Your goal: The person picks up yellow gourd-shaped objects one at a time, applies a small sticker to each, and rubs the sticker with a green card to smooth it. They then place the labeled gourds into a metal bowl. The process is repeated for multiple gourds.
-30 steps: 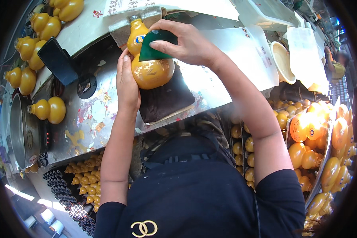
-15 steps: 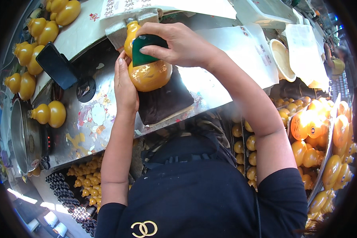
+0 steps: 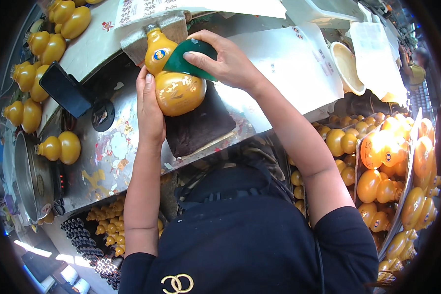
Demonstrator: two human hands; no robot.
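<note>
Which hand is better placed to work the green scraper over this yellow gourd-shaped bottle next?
Likely your right hand: it grips the green scraper at the waist of the yellow gourd-shaped bottle, while your left hand rests along the bottle's left side.

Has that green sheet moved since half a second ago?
Yes: the sheet has moved right against the grey block, uncovering the blue label on the bottle.

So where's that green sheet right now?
In the head view, the green sheet is in the right hand, above and slightly left of the picture's middle, across the waist of the yellow gourd-shaped bottle.
</note>
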